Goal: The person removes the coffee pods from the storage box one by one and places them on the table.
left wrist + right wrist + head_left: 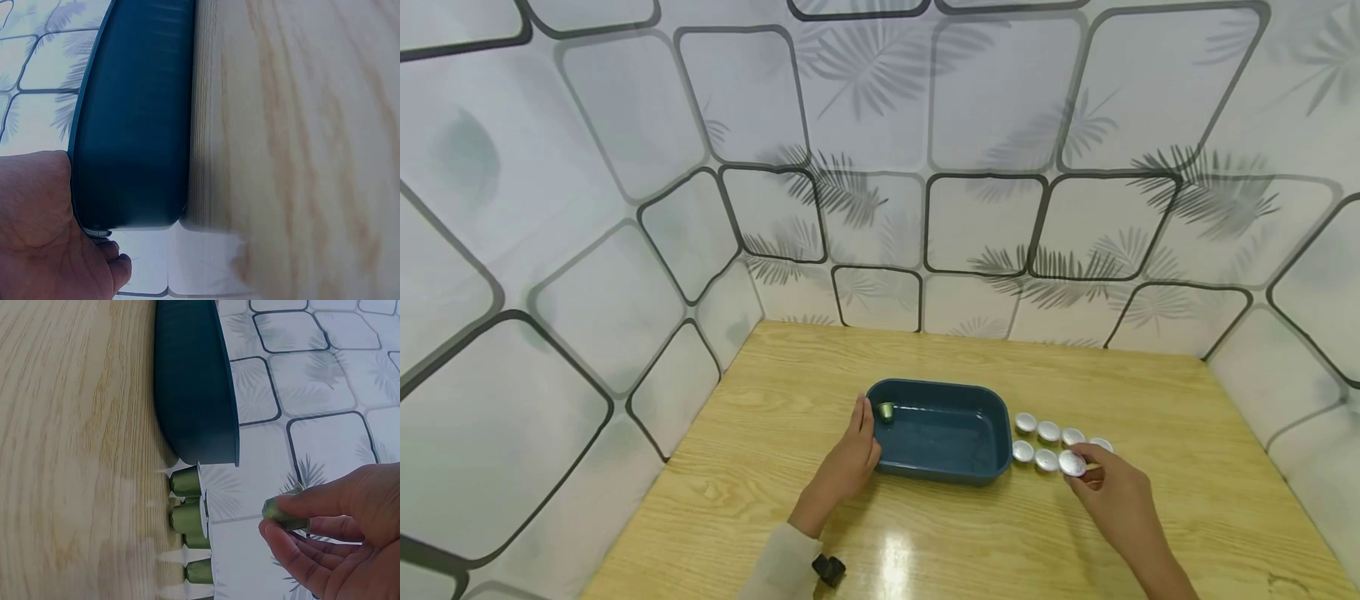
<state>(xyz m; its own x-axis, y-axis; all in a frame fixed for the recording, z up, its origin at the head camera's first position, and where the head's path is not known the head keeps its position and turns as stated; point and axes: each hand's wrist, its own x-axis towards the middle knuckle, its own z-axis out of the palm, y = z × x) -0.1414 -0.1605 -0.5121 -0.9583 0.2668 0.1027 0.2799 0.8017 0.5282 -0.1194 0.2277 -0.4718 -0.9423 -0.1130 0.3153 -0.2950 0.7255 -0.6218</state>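
Observation:
At the left end of a dark blue rectangular dish (943, 479), my left hand (850, 454) rests straight fingers along the outer wall, its thumb by the near corner. A green coffee capsule (886, 412) lies tipped inside the dish at its left side. Between thumb and fingertips, my right hand (1116, 500) pinches another green capsule (284, 515), silver lid facing up in the head view. It is raised above the table, over the right part of two rows of capsules (1047, 460). These stand lid up, green bodies below, beside the dish's right end.
A light wood-grain table (775, 392) carries everything. Patterned white walls (872, 217) rise at the back and both sides. A small black object (829, 570) sits at the left sleeve's cuff.

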